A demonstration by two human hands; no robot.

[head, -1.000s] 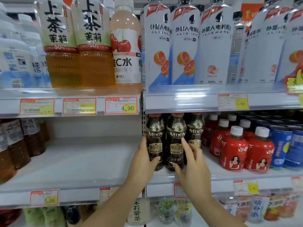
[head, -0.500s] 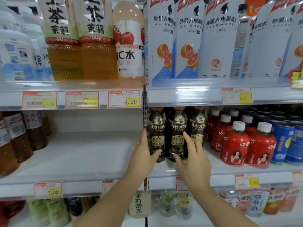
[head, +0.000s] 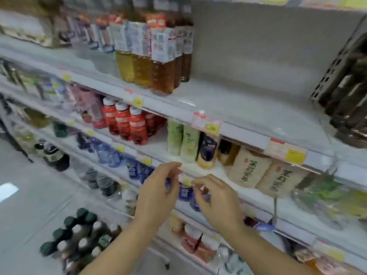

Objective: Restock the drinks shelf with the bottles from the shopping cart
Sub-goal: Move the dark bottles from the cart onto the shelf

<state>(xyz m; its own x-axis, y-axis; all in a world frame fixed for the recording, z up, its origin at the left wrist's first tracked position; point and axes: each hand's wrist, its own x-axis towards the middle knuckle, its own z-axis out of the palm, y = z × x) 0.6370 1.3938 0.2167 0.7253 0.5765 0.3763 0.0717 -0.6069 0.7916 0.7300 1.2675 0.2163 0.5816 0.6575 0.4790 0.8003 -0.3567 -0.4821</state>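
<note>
Blurred view. Left hand [head: 156,192] and right hand [head: 216,201] empty, fingers loosely curled. Dark-capped bottles [head: 79,235] stand below-left.

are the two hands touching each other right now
Apart. The head view shows a plain gap between the left hand and the right hand, with blurred blue bottles on the shelf showing through it.
</note>
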